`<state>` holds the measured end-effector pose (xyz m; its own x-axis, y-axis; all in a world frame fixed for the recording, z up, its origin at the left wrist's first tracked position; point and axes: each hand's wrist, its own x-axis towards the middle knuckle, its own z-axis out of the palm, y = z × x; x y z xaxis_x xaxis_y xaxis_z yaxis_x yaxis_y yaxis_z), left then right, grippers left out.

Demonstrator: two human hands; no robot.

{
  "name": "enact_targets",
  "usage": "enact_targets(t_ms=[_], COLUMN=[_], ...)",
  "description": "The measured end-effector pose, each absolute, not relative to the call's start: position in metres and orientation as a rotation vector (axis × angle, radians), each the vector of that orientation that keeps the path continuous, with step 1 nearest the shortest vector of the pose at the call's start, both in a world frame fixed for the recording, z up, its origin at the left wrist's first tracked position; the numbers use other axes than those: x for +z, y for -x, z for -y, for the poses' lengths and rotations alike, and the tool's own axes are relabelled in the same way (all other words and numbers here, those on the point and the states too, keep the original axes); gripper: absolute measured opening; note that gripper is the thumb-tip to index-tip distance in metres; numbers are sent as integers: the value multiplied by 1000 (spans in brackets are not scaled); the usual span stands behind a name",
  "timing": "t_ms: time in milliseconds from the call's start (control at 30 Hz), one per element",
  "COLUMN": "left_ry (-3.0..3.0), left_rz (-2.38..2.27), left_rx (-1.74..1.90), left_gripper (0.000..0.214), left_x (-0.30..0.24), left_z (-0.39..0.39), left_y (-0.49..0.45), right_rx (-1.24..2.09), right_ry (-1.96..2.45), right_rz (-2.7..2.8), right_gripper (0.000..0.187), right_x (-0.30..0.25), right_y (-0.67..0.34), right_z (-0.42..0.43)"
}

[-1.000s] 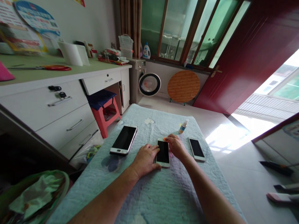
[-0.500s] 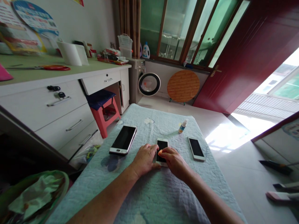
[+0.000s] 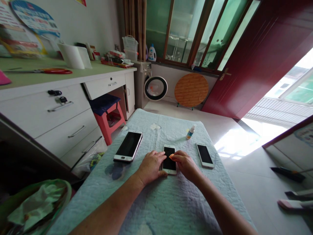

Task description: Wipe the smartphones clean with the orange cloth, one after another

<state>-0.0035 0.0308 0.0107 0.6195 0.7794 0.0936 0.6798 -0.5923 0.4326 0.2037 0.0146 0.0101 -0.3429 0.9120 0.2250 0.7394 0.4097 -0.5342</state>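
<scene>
The right hand has a narrow grip: thumb and fingertips pinch a small orange piece, too small to name more exactly, and press it onto the dark screen of the middle smartphone, about halfway up the glass. The left hand grips nothing. It lies palm down and spread, with its fingertips on the phone's left edge and its thumb at the lower corner, pinning the phone flat.

This phone, white-framed and face up, lies at the centre of the frame on a table covered by a pale blue quilted cloth. Judging from this, work on its screen is under way rather than finished, since the orange piece is in contact and only part of the glass lies behind it.

Two other phones have no hand on them. A larger white smartphone lies left of centre, and a smaller white one lies just right of the right hand. Both are face up with dark screens. A small dropper bottle stands beyond them, above centre.

Further out, a white drawer cabinet fills the left of the frame, with red-handled scissors on top and a red stool tucked beside it. A washing machine and a round wooden panel stand against the far wall at upper centre.
</scene>
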Motion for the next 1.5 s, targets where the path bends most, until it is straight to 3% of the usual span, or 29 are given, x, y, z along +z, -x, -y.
enact_targets(t_ms=[367, 1067, 1500], left_ry=[-2468, -2515, -2511], left_rz=[-1168, -1237, -1257], left_rx=[436, 408, 436], left_gripper=[66, 61, 65], left_x=[10, 10, 13], left_z=[-31, -26, -23], left_y=[4, 1, -3], right_rx=[392, 645, 451], right_ry=[1625, 1430, 1494], right_rz=[2018, 2145, 2167], right_gripper=[25, 28, 27], right_x=[4, 25, 13], right_y=[-207, -201, -191], right_z=[-53, 44, 11])
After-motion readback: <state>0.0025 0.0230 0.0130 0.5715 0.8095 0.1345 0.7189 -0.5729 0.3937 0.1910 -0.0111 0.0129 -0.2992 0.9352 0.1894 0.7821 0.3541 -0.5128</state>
